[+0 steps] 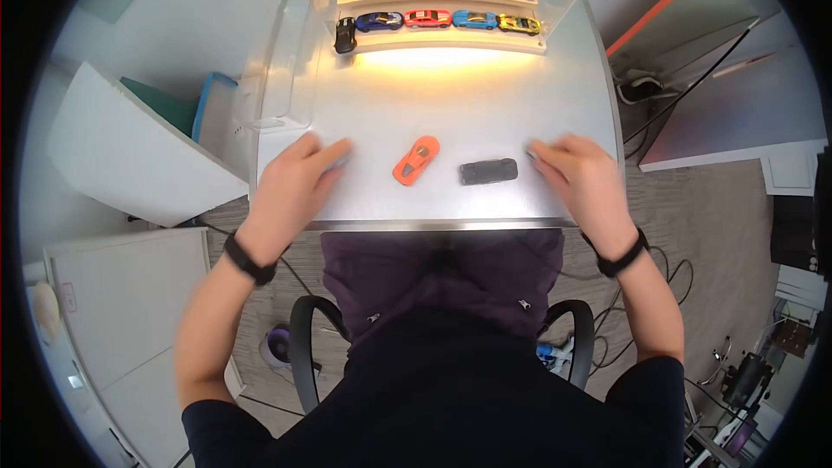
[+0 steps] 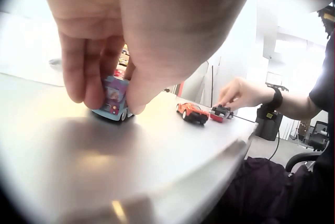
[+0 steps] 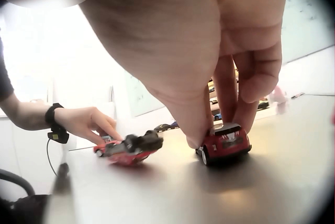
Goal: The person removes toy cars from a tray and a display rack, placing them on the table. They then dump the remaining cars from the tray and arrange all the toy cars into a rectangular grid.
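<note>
My left hand is at the left of the metal-topped table, pinching a light blue and purple toy van between thumb and fingers. At the right, my right hand pinches a red toy car with a pale roof stripe by its sides. Between the hands an orange toy car stands on its wheels, set at a slant. To its right lies a red toy car turned upside down, its dark underside facing up. Both held toys are mostly hidden by fingers in the head view.
A lit tiered display rack with rows of toy cars stands at the table's back. A black toy car sits crosswise at the lowest tier's left end. Clear plastic stands along the table's left side. The table's front edge is near my lap.
</note>
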Demonstrator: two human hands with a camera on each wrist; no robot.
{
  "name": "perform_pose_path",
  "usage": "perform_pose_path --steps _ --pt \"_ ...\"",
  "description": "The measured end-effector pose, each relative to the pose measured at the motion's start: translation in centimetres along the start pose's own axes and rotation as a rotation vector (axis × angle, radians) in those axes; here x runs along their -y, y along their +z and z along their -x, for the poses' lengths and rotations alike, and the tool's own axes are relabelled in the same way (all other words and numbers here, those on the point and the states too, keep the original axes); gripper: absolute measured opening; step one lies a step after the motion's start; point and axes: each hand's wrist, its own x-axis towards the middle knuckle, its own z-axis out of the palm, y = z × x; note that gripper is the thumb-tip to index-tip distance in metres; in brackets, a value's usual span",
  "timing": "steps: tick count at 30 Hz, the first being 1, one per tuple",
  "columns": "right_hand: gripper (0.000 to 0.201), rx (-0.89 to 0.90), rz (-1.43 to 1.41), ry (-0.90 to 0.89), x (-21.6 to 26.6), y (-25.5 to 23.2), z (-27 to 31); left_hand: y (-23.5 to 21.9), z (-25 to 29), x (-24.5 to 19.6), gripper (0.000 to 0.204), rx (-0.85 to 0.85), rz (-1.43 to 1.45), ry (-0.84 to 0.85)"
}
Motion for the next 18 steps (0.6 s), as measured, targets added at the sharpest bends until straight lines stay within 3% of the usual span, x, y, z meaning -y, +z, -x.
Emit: perform_pose_path --steps 5,8,11,13,18 --pt "0.034 0.103 -0.168 0.246 -2.5 -4.4 5.4 -3.8 7.5 1.2 0.044 0.092 0.027 -0.174" --pt "0.034 -0.258 -0.94 0.454 1.8 -3.4 4.3 -4.5 6.1 -2.2 0.047 -0.092 0.248 -0.193" --pt "0.041 -0.201 -1.335 0.331 7.6 -1.7 2.4 -2.3 2.8 -8.9 0.045 -0.343 0.762 -0.177" --pt "0.042 -0.248 -1.423 0.295 10.4 -0.4 1.1 -0.5 0.7 -11.8 0.041 -0.41 0.986 -0.083" --pt "0.042 -0.287 -1.434 0.229 12.4 -0.1 0.7 0.7 -0.4 -14.2 0.044 -0.428 1.091 -0.058"
